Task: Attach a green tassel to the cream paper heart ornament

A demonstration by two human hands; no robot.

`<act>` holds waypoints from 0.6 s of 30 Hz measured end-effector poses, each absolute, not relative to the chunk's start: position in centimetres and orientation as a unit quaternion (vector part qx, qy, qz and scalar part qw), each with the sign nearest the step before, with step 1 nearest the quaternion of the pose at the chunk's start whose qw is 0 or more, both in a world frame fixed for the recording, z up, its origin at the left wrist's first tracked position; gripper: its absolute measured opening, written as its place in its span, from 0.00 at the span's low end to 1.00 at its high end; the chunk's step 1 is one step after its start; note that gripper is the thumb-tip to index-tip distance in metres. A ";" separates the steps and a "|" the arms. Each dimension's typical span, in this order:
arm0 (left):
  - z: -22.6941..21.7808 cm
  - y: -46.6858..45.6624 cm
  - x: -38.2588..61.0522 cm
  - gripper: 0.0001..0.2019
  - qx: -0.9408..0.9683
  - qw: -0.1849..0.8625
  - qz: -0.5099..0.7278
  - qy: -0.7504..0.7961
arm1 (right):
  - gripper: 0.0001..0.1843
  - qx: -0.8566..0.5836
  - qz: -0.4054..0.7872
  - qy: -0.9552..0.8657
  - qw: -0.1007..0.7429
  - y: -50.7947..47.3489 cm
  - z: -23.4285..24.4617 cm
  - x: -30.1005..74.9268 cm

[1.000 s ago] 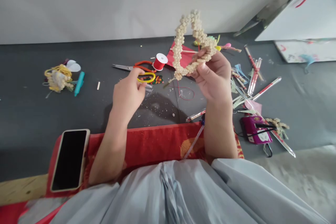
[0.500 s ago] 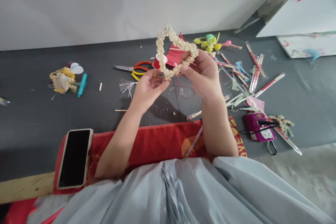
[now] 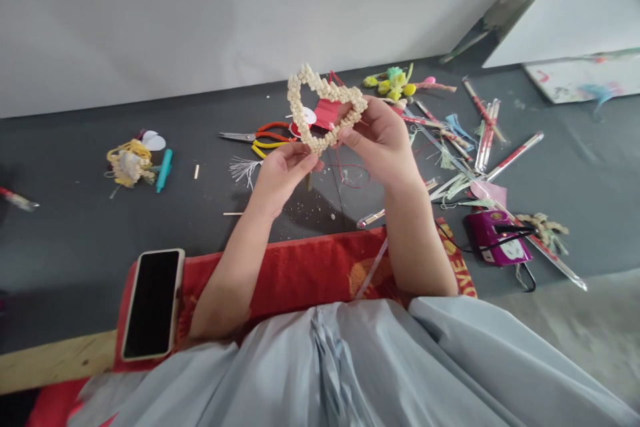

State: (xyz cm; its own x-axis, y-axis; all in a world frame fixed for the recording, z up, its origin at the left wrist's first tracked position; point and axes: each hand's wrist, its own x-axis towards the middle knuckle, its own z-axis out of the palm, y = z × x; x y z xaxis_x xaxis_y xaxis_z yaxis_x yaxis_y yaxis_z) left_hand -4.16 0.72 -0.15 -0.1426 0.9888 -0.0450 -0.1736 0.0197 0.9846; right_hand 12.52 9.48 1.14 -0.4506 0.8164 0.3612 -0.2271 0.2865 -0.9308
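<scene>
A cream, heart-shaped ring of knobbly knotted cord (image 3: 296,109) is held up over the dark table between both hands. My left hand (image 3: 281,177) pinches its pointed lower end between thumb and fingers. Its right-hand lobe sits in the grip of my right hand (image 3: 383,140), thumb in front and fingers behind. Through and behind the heart show a red packet (image 3: 327,115) and a white round tag (image 3: 308,116). Left of it lie scissors (image 3: 240,137) with orange handles, a yellow-handled tool (image 3: 265,146) and a fan of white threads (image 3: 243,169).
On the red towel (image 3: 300,260) at the front edge lies a phone (image 3: 153,303). A yellow cord bundle (image 3: 130,163) and teal tube (image 3: 164,171) are at left. Wrapped sticks (image 3: 487,133), yellow-green pieces (image 3: 395,83) and a purple box (image 3: 495,237) lie right. A pale wall (image 3: 200,13) rises behind.
The heart has come slightly lower and to the left, tilting a little, with both hands still gripping it. The whole view has shifted and turned slightly.
</scene>
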 end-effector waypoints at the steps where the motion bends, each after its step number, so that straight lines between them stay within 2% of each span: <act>1: -0.1 0.7 -4.2 0.28 0.408 0.512 0.568 0.499 | 0.20 -0.226 0.553 -0.649 0.472 9.5 1.2 12.5; 11: -1.1 1.1 -4.5 0.30 0.390 0.548 0.548 0.496 | 0.19 -0.230 0.548 -0.647 0.477 10.0 0.9 12.6; 18: -2.0 1.3 -4.2 0.30 0.412 0.499 0.575 0.501 | 0.17 -0.251 0.541 -0.638 0.487 10.2 0.8 12.6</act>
State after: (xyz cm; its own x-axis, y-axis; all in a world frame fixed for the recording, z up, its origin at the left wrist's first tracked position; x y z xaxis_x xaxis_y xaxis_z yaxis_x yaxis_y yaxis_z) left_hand -4.17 1.33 -2.01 -0.1624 0.9864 -0.0267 -0.1612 0.0002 0.9869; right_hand 12.59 10.16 0.79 -0.4001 0.8472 0.3496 -0.2066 0.2883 -0.9350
